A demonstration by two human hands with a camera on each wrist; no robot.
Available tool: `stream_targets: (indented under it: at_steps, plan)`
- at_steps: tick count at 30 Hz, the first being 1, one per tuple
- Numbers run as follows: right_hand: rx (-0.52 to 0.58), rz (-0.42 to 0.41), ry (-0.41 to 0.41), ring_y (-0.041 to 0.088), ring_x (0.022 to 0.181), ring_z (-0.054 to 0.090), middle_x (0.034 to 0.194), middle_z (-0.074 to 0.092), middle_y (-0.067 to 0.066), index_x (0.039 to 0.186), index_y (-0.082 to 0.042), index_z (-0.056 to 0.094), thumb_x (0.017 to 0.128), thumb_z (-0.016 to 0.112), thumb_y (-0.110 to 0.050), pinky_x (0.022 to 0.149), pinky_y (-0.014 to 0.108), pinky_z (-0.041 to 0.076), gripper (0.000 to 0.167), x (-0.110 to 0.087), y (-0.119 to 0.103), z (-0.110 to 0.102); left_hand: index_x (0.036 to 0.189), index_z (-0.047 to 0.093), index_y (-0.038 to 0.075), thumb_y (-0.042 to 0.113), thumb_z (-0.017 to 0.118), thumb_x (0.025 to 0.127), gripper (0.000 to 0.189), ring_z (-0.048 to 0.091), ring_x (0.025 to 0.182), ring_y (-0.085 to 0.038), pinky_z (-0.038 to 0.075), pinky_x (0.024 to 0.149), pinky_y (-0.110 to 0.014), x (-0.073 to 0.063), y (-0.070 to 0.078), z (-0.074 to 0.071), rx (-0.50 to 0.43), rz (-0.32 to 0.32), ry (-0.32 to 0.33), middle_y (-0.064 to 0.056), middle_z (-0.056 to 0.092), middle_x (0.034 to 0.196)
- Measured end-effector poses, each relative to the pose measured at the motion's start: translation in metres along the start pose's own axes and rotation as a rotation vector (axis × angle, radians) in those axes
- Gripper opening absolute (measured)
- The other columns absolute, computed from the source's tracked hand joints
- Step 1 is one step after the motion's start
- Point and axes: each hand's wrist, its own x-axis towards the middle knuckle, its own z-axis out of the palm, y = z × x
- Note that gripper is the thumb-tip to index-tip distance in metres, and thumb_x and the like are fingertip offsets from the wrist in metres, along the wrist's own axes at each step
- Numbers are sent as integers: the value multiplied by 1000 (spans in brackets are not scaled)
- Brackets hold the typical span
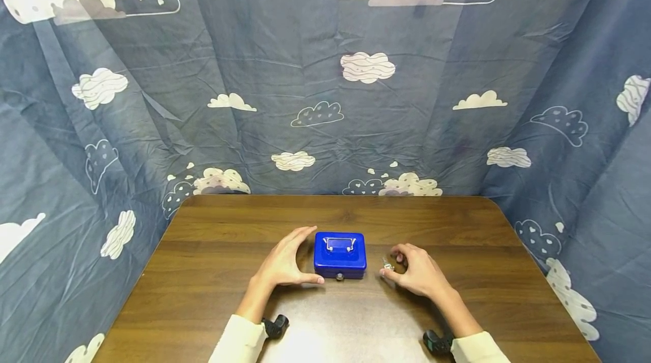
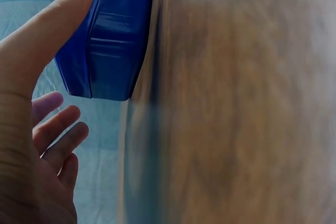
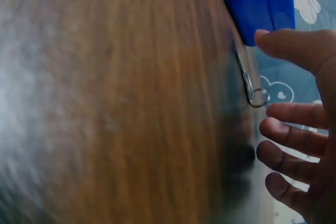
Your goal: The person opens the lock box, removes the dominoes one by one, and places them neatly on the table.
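Observation:
A small blue cash box (image 1: 339,259) with a wire handle on its lid and a round lock at the front sits closed on the table. My left hand (image 1: 285,260) is spread at its left side, thumb near the front corner and fingers toward the back. In the left wrist view the thumb overlaps the box (image 2: 116,51); whether it touches cannot be told. Right of the box lie metal keys on a ring (image 1: 388,266). My right hand (image 1: 418,272) hovers around them, thumb and fingers apart. The right wrist view shows the key ring (image 3: 250,85) on the table, ungripped.
The brown wooden table (image 1: 213,261) has rounded far corners. A grey-blue curtain (image 1: 285,29) with cloud prints hangs behind it and at both sides. Black wrist cameras (image 1: 276,327) are strapped near both cream sleeves.

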Motion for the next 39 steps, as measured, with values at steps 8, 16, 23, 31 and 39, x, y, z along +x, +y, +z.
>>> stream_targets:
  at_steps: [8, 16, 23, 31, 39]
  plan:
    - [-19, 47, -7, 7, 73, 53, 80, 59, -8, 95, -15, 73, 73, 89, -48, 65, 30, 47, 43, -1, 1, 7, 158, 42, 20, 69, 91, 58, 121, 48, 145, -24, 44, 116, -49, 5, 0, 5, -24, 45, -2, -5, 49, 157]
    - [-19, 82, 1, 7, 71, 53, 77, 60, -7, 87, -16, 72, 74, 89, -43, 62, 29, 46, 35, -1, -4, 9, 155, 46, 12, 60, 94, 60, 117, 48, 145, -25, 43, 117, -48, 7, -3, 9, -82, 70, 2, -5, 51, 156]
    - [-10, 96, 13, 7, 68, 54, 74, 61, -8, 82, -17, 72, 74, 89, -37, 61, 29, 47, 28, 0, -5, 10, 154, 47, 11, 54, 93, 64, 110, 51, 143, -28, 44, 116, -49, 8, -3, 12, -103, 72, 4, -5, 54, 154]
    - [9, 144, 5, 6, 62, 51, 68, 61, -8, 74, -18, 69, 75, 88, -29, 57, 26, 43, 22, 1, -10, 9, 154, 47, 10, 55, 92, 67, 108, 54, 140, -27, 46, 114, -48, 8, -4, 15, -101, 66, -1, -6, 56, 152]
    - [66, 285, -30, 11, 64, 55, 67, 61, -6, 71, -16, 68, 75, 89, -28, 59, 29, 46, 24, 3, -18, 2, 156, 44, 14, 55, 91, 68, 107, 55, 139, -27, 47, 113, -47, 7, -6, 17, -100, 74, 3, -7, 56, 152]
